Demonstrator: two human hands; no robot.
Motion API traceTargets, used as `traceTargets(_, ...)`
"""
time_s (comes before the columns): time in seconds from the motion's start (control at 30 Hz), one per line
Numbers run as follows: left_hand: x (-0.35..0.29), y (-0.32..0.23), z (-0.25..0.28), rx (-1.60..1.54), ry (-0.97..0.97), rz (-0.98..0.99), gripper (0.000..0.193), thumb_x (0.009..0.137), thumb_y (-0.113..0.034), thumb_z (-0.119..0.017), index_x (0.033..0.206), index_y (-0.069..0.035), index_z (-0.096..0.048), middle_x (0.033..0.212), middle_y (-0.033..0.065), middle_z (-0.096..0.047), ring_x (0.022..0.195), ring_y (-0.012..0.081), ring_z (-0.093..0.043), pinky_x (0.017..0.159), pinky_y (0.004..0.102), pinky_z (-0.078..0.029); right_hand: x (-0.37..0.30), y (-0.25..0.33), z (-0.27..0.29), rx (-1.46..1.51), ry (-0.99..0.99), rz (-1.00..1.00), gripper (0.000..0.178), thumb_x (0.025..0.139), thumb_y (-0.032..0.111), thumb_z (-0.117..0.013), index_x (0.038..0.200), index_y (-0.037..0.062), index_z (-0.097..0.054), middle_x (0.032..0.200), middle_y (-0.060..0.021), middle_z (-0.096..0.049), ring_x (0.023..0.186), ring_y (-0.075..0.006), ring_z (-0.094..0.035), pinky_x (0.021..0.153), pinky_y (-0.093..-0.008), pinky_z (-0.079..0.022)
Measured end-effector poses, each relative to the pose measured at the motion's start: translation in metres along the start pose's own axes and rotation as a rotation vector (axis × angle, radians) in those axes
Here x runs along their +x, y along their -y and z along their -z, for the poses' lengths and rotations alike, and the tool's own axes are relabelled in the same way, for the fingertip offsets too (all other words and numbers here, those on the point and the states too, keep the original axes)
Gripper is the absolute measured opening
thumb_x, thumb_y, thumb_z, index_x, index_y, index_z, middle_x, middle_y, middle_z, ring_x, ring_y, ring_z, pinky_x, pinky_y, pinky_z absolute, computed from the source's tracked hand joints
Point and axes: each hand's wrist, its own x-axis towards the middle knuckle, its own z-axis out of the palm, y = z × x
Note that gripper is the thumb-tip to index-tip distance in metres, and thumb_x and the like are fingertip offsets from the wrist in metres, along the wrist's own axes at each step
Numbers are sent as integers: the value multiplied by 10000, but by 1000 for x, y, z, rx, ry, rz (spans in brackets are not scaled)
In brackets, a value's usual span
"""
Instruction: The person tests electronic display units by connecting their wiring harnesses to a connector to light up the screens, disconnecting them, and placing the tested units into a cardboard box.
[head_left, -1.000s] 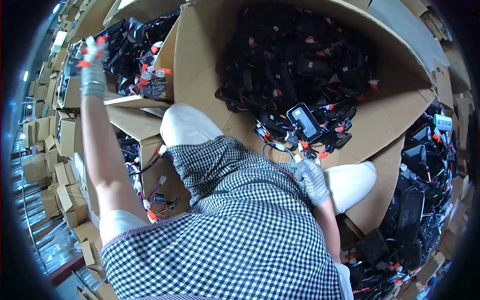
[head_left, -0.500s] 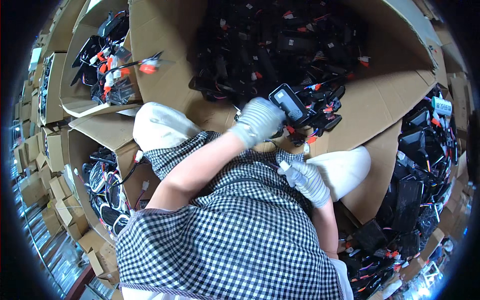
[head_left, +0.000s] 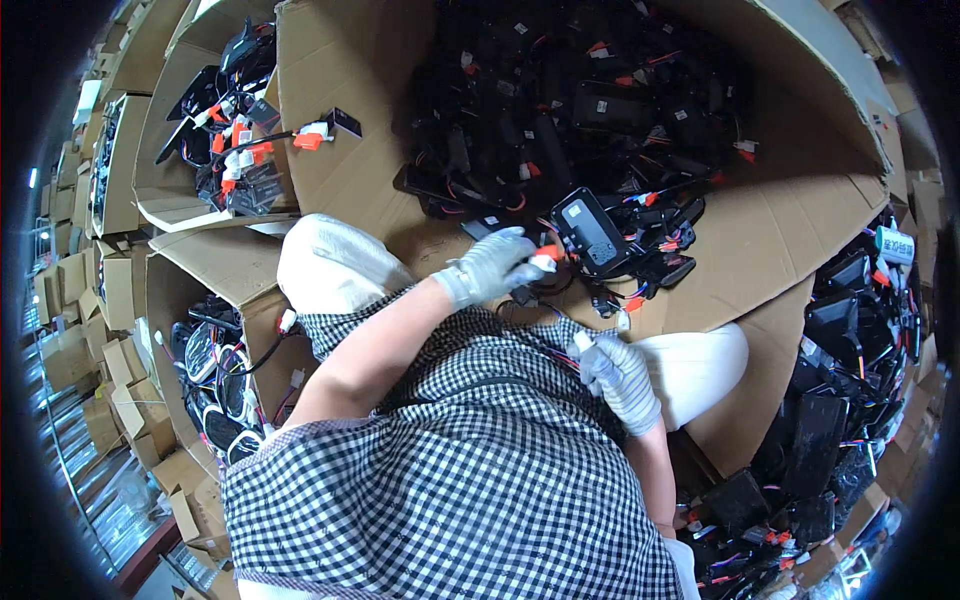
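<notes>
Over my lap at the near edge of the big carton, my left hand point(head_left: 488, 268) in a striped whitish glove pinches an orange-and-white connector point(head_left: 547, 258) at its fingertips. Beside the connector lies a black rectangular electronic unit point(head_left: 590, 230) with a pale label, on a small heap of similar wired black units point(head_left: 672, 240). My right hand point(head_left: 620, 378), gloved alike, is closed near my right knee around a white cable plug point(head_left: 583, 341). The plug's end sticks out past the fingers; the rest is hidden by the glove. A dark cable runs from it across the checked apron.
A large open carton point(head_left: 340, 165) full of black units stands ahead. Smaller cartons of wired parts flank me: upper left point(head_left: 165, 205), lower left with white-rimmed pieces point(head_left: 215, 430). More black units point(head_left: 815, 430) fill the right side. A cable with an orange-and-white connector point(head_left: 310, 136) overhangs the left flap.
My left hand has drawn back left and slightly nearer, uncovering the orange-and-white connector at its fingertips. My right hand stays near the knee, its plug now further inside the fingers. The view has shifted slightly.
</notes>
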Motion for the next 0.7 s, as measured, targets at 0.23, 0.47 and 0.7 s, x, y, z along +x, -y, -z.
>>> traceTargets(0.23, -79, -73, 79, -192, 5, 207, 253, 913, -203, -480, 1016, 17, -551, 1028, 173, -571, 961, 350, -545, 867, 383, -425, 18, 16, -19, 150, -13, -5, 392, 909, 380, -515, 952, 5, -621, 661, 2, -556, 532, -31, -469, 510, -175, -385)
traceTargets(0.47, -84, -125, 98, -399, -17, 202, 275, 910, -251, -471, 980, -23, -607, 863, 106, -629, 770, 269, -600, 721, 351, -461, 21, 42, -36, 65, 117, -1, 382, 910, 383, -507, 947, 23, -627, 635, 18, -538, 500, -25, -443, 470, -168, -353)
traceTargets(0.7, -86, -107, 65, -447, -56, 227, 343, 928, -328, -458, 1042, -36, -598, 893, 119, -633, 802, 282, -606, 729, 358, -468, 24, 50, -45, -474, 67, 333, 209, 865, 264, -544, 809, 82, -630, 620, -123, -558, 582, -306, -578, 527, -380, -427)
